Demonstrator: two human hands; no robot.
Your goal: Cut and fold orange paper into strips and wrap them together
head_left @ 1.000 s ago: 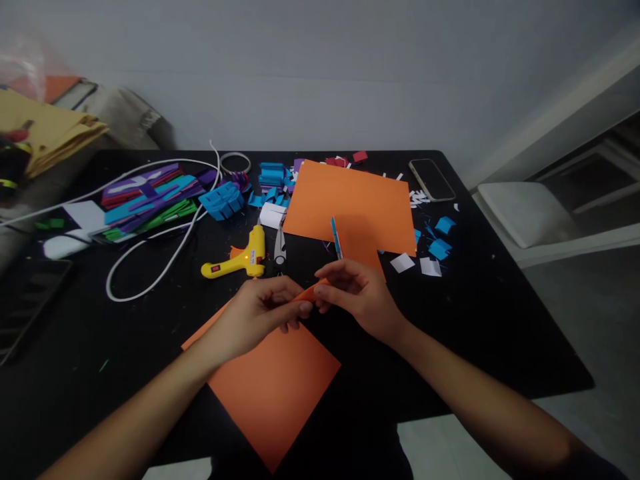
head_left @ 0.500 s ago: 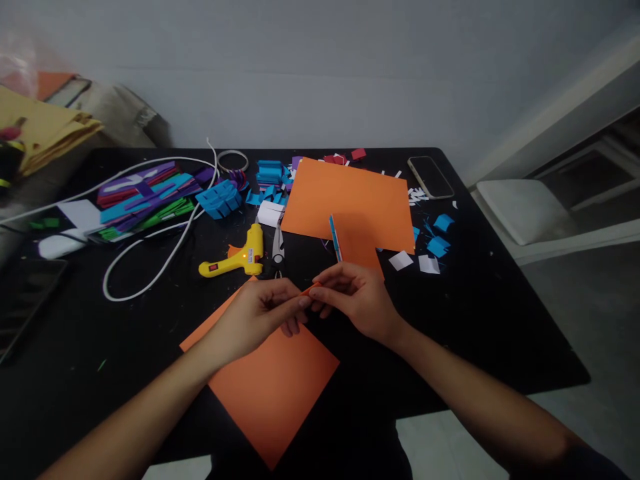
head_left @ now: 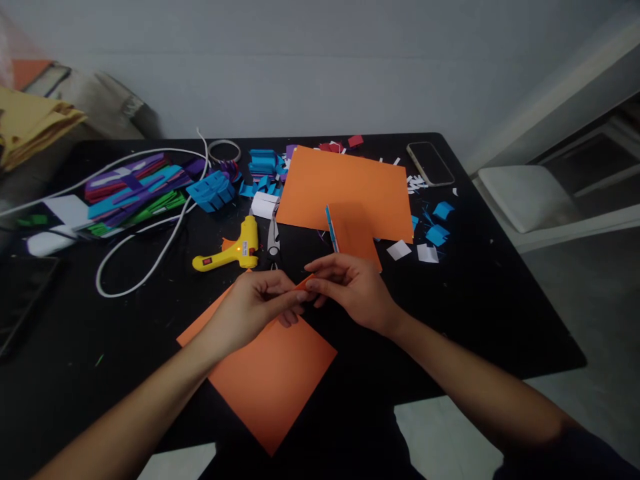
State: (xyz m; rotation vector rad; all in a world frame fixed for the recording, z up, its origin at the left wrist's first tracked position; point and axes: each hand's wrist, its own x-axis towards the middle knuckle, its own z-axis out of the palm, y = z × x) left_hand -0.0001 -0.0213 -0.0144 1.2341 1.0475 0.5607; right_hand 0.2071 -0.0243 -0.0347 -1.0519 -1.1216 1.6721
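Between the fingertips of both hands is a small piece of orange paper, mostly covered by the fingers. My left hand pinches its left end, thumb on top. On the other end, my right hand closes thumb and forefinger. Below the left hand lies an orange paper sheet, turned cornerwise at the near side of the table. Just beyond the hands are scissors and a yellow glue gun with a small light lit. A folded orange piece with a blue edge is behind my right hand.
A larger orange sheet lies at the back of the black table. Blue, purple and green paper strips lie left, beside a looped white cable. A phone rests back right, near blue paper scraps.
The view has shifted slightly, so the table's things appear a little higher and further left. Both hands keep their pinch on the orange piece, with only small finger movement.
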